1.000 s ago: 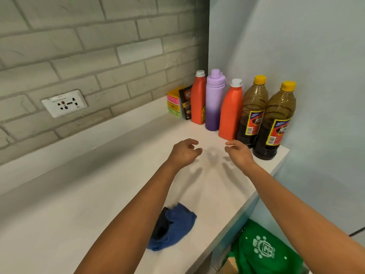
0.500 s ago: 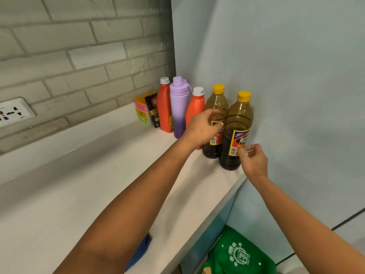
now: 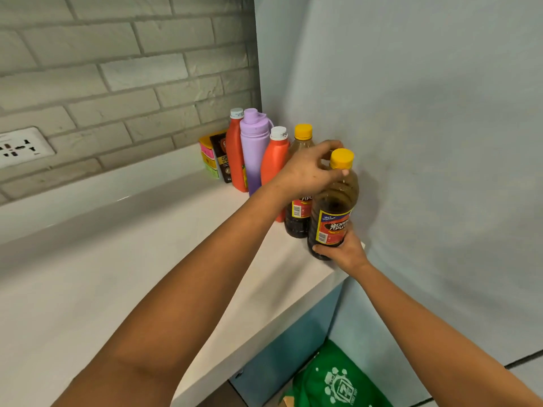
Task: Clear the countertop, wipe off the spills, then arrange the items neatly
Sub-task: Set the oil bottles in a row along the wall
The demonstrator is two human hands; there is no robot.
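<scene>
A wall socket (image 3: 20, 146) sits in the brick wall above the white desk (image 3: 88, 289). In the corner stand stacked colored boxes (image 3: 209, 160), an orange bottle (image 3: 235, 154), a purple flask (image 3: 252, 148) and a second orange bottle (image 3: 276, 160). Two yellow-capped bottles hold dark liquid: the far one (image 3: 299, 212), and the near bottle (image 3: 333, 207), at the desk's right edge. The left hand (image 3: 311, 168) curls around its neck; the right hand (image 3: 343, 251) grips its base. A green bag (image 3: 338, 383) lies below.

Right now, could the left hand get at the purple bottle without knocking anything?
Probably yes. The left hand is at the neck of the near oil bottle; the purple bottle stands further left in the row, its countertop side open. The orange bottles flank it closely.
</scene>
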